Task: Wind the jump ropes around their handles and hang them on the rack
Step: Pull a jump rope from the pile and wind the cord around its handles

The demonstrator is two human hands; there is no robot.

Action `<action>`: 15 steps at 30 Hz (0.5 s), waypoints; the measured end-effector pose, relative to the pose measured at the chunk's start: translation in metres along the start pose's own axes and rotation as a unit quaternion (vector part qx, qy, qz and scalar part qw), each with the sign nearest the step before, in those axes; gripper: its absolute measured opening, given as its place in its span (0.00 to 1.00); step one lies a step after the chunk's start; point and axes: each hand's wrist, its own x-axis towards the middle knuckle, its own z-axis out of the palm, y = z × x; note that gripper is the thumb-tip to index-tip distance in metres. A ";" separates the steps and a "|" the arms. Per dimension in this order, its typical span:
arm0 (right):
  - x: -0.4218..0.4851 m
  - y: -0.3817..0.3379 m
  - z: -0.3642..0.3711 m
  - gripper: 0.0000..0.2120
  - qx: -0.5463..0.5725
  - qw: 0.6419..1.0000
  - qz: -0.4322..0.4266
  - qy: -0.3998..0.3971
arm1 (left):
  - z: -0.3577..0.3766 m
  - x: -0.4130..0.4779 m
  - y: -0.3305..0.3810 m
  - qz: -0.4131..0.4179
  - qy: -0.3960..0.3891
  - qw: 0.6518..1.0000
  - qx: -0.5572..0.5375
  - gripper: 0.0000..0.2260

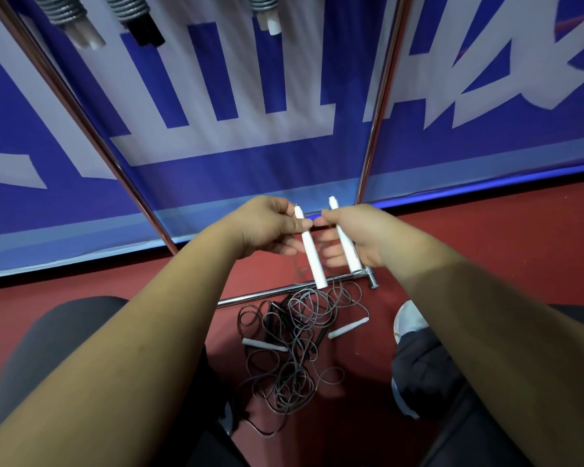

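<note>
I am pinching one white handle (312, 261) in my left grip (267, 227) and clasping its twin (351, 259) in my right grip (358, 230), nothing wound yet, while three wound bundles (125, 10) are hanging on the rack (381, 96) and a tangle (294, 332) is waiting on the floor (486, 237)

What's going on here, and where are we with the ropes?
A person holds a pair of white handles side by side, with no rope wound on them: the left handle in the left hand, the right handle in the right hand. A tangled rope pile lies on the floor below. Three wound ropes already hang up top.
</note>
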 end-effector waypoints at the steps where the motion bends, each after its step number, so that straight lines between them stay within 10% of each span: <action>1: -0.002 0.001 0.003 0.17 0.001 1.000 0.001 -0.023 | 0.000 -0.001 0.000 0.004 0.014 1.000 0.000 0.09; 15: -0.012 0.003 0.018 0.20 -0.070 0.993 -0.071 -0.065 | -0.021 0.003 -0.001 0.085 0.144 0.959 0.229 0.11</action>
